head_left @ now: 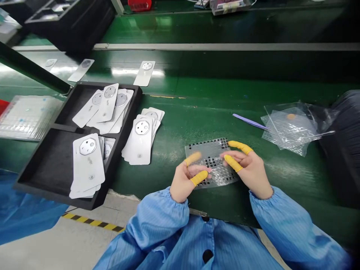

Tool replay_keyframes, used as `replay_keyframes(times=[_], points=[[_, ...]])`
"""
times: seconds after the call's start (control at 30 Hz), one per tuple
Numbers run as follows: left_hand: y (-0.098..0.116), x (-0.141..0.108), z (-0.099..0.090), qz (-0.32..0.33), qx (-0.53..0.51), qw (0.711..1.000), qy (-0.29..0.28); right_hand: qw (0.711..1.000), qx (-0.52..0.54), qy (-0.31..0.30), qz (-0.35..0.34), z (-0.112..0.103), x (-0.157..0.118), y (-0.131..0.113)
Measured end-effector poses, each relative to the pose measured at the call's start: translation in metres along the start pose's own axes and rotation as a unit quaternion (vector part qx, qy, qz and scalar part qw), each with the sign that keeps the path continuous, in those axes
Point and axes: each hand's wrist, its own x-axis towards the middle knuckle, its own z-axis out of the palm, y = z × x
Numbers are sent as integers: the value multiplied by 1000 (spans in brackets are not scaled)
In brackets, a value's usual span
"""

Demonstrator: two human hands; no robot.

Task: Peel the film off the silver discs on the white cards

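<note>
A clear plastic sheet with rows of small round black dots lies in front of me on the green bench, with crinkled film over its lower part. Over its left side is my left hand, the thumb close to a middle fingertip and the index finger raised and blurred. My right hand is at the sheet's right edge, thumb and a fingertip together, index stretched out above. Anything between the fingertips is too small to make out. Both hands wear yellow finger cots on thumb and index.
Left of the sheet lies a stack of white plates with round cut-outs. Beyond it, a black two-part tray holds more. Purple tweezers and clear plastic bags lie at right, beside a dark stack. Single plates lie farther back.
</note>
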Motion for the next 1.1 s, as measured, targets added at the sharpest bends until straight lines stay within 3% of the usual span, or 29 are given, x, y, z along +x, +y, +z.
replay_keyframes(times=[0.1,0.13,0.23,0.33,0.43,0.6,0.73,0.8,0.97,1.1], points=[[-4,5,10,-17,-40,998,37,970,-160,86,-159,4,-6,-5],[-4,5,11,-8,-41,998,46,956,-195,76,-207,6,-9,-8],[-4,4,13,17,-16,999,45,936,-205,-30,-286,14,-18,-15],[-6,1,13,47,42,997,38,930,-199,-82,-298,19,-23,-13],[-11,0,11,99,149,983,40,929,-204,-75,-300,20,-25,-4],[-21,1,8,212,328,918,72,941,-177,-60,-281,22,-25,1],[-24,2,5,319,375,867,82,953,-145,-41,-263,27,-23,-3],[-23,3,4,343,380,855,79,955,-141,-47,-257,29,-22,-2],[-22,2,11,317,362,873,72,954,-153,-39,-257,28,-21,9],[-23,-6,8,215,341,913,66,945,-215,18,-245,24,-17,16]])
